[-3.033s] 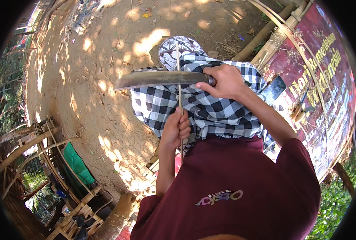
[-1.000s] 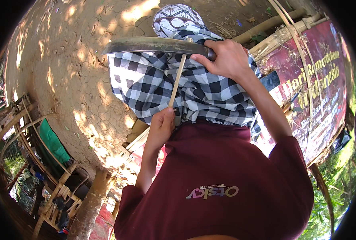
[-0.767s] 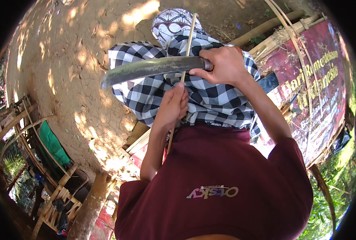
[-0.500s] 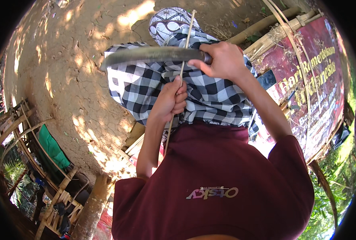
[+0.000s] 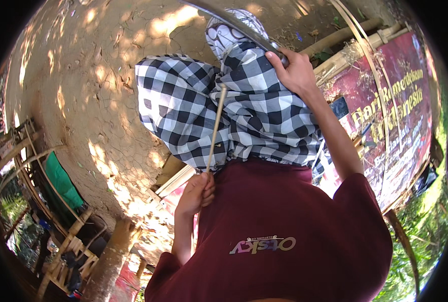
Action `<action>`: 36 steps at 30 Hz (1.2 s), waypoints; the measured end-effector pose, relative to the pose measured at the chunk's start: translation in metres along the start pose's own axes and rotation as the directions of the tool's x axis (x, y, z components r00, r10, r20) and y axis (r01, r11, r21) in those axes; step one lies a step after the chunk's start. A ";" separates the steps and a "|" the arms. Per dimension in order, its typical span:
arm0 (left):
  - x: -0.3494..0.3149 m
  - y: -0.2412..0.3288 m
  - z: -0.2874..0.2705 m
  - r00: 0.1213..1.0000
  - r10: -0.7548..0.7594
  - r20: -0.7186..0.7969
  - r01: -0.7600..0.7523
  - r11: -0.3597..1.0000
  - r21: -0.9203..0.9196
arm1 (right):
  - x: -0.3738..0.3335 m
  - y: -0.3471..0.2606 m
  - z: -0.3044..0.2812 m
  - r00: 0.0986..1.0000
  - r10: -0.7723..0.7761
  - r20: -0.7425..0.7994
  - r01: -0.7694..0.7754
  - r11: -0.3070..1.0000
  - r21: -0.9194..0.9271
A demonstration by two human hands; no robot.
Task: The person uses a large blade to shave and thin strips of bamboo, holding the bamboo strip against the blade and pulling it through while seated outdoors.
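My left hand point(image 5: 196, 194) grips the lower end of a thin, pale bamboo stick point(image 5: 216, 128). The stick points up and away from me over the black-and-white checked cloth point(image 5: 264, 121) on my lap. My right hand point(image 5: 297, 70) is closed around the handle of a long curved knife point(image 5: 234, 22). Its dark blade runs up and to the left, well clear of the stick's tip. Below both hands is my maroon shirt point(image 5: 284, 231).
Cracked dry earth point(image 5: 93, 100) lies beyond my lap. A bamboo frame with a green cloth point(image 5: 60, 181) stands at the left. At the right are a red banner point(image 5: 385, 116), bamboo poles point(image 5: 344, 35) and thin bamboo strips point(image 5: 375, 65). A patterned cloth point(image 5: 224, 38) shows near the blade.
The knife lay across the stick. My right hand has now lifted it up and away, and my left hand has drawn the stick down toward my body.
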State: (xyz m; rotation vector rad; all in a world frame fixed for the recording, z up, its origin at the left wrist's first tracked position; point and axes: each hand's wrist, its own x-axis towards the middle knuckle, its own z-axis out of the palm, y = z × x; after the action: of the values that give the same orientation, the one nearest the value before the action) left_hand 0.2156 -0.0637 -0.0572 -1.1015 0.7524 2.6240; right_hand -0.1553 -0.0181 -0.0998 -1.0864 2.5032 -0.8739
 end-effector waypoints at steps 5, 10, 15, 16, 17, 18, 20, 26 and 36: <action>0.041 0.037 0.009 0.989 0.143 -0.024 -0.143 0.990 0.002 | -0.012 0.013 0.007 0.996 0.006 -0.088 0.005 0.993 0.117; 0.108 0.066 0.046 0.897 0.437 -0.066 -0.353 0.798 0.489 | -0.029 0.027 0.000 0.981 -0.147 -0.123 0.179 0.930 0.320; 0.155 0.076 0.067 0.799 0.601 0.009 -0.427 0.558 0.712 | -0.040 0.012 -0.015 0.945 -0.315 -0.084 0.326 0.922 0.207; 0.158 0.075 0.073 0.757 0.654 -0.003 -0.444 0.518 0.731 | -0.038 0.011 -0.017 0.942 -0.336 -0.016 0.336 0.937 0.098; 0.159 0.077 0.078 0.715 0.699 -0.007 -0.453 0.472 0.757 | -0.037 0.010 -0.018 0.939 -0.341 0.044 0.341 0.940 -0.009; 0.155 0.083 0.081 0.729 0.684 -0.034 -0.391 0.456 0.799 | -0.035 0.006 -0.020 0.931 -0.359 0.065 0.364 0.926 -0.098; 0.153 0.081 0.079 0.685 0.729 0.000 -0.427 0.401 0.811 | -0.032 -0.002 -0.021 0.914 -0.388 0.115 0.405 0.874 -0.269; 0.137 0.075 0.078 0.669 0.736 -0.101 -0.191 0.301 0.934 | -0.026 -0.004 -0.012 0.896 -0.422 0.140 0.445 0.844 -0.299; 0.088 0.044 0.067 0.699 0.689 -0.192 -0.074 0.338 0.938 | -0.036 -0.004 0.000 0.918 -0.382 0.111 0.398 0.877 -0.269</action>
State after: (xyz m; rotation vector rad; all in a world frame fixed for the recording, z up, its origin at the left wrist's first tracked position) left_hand 0.0970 -0.0669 -0.0633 -1.3825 2.4844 1.4684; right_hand -0.1285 0.0057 -0.0969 -1.7322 2.4561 -0.5660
